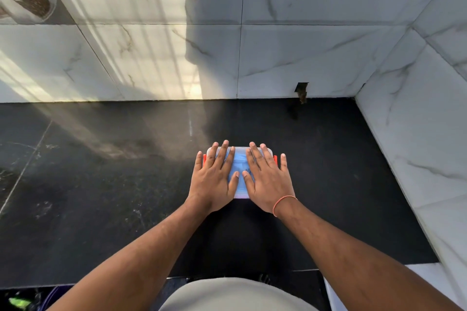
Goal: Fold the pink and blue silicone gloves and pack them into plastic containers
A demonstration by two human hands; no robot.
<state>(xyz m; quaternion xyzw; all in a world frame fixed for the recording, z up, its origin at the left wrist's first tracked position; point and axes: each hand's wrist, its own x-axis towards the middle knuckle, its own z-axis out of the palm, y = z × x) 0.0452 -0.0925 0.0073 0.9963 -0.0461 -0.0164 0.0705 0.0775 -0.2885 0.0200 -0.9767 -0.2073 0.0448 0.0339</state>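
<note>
A clear plastic container (240, 151) with red side clips sits on the black counter (101, 197), its translucent lid on top. A blue glove (240, 166) shows through the lid; a thin pink strip shows at the container's near edge. My left hand (214, 179) lies flat on the left half of the lid, fingers spread. My right hand (267, 179) lies flat on the right half, a red thread around its wrist. Both palms cover most of the lid, so I cannot see how the gloves lie inside.
White marbled wall tiles (278, 45) rise behind the counter and along the right side (417, 134). A small hole in the back wall (302, 91) sits right of centre. Sunlight streaks across the counter's left part. The counter's front edge is near my body.
</note>
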